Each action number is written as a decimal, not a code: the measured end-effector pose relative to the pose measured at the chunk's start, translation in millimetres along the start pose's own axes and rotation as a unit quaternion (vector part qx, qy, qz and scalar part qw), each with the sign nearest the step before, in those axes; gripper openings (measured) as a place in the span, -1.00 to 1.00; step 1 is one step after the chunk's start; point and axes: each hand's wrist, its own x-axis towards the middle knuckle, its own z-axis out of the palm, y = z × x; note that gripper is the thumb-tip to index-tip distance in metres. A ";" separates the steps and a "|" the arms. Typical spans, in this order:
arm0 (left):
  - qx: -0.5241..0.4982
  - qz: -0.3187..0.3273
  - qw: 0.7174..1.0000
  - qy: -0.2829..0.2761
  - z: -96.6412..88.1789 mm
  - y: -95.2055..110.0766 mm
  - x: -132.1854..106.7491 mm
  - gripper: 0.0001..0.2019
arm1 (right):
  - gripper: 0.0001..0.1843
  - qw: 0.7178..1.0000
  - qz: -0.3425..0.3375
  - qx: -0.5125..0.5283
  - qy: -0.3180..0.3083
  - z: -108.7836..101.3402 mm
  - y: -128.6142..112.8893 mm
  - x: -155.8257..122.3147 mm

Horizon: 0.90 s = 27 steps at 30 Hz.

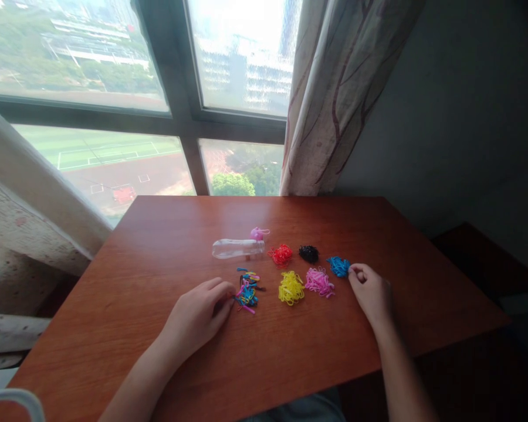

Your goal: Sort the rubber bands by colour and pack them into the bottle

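A small mixed pile of coloured rubber bands (247, 292) lies on the wooden table, with my left hand (205, 308) at its left edge. The thumb and fingers of that hand are closed together at the bands; what is between them, if anything, is hidden. On the far right of the piles, my right hand (369, 287) pinches at the edge of the blue rubber bands (338, 266), its fingertips touching them. Between my hands lie separate heaps of yellow bands (291, 288), pink bands (320, 282), red bands (281, 255) and black bands (308, 253).
A clear bottle (235, 249) lies on its side behind the mixed pile, its mouth to the right. Beside its mouth is a pink cap with a loop (257, 233). The wooden table (180, 234) ends at the window (176, 117) and a curtain (321, 105).
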 end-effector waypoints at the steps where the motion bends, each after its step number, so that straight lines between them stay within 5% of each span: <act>1: 0.000 -0.001 1.000 -0.001 -0.2 0.4 -0.1 -0.81 | -0.68 1.000 0.003 0.000 0.001 1.3 0.4 -0.5; 8: 0.001 -0.005 1.000 0.002 -1.4 2.8 -0.2 -0.82 | -0.63 0.999 0.022 0.018 0.028 -1.3 -2.1 -6.8; 14: -0.014 0.025 1.000 -0.011 -0.9 8.8 -5.0 -0.83 | -0.64 0.994 0.014 0.078 0.076 -9.4 -36.8 -29.3; 27: 0.013 0.018 0.999 -0.035 2.7 13.0 -3.5 -0.88 | -0.81 0.946 -0.172 0.239 -0.134 25.6 -147.7 -115.6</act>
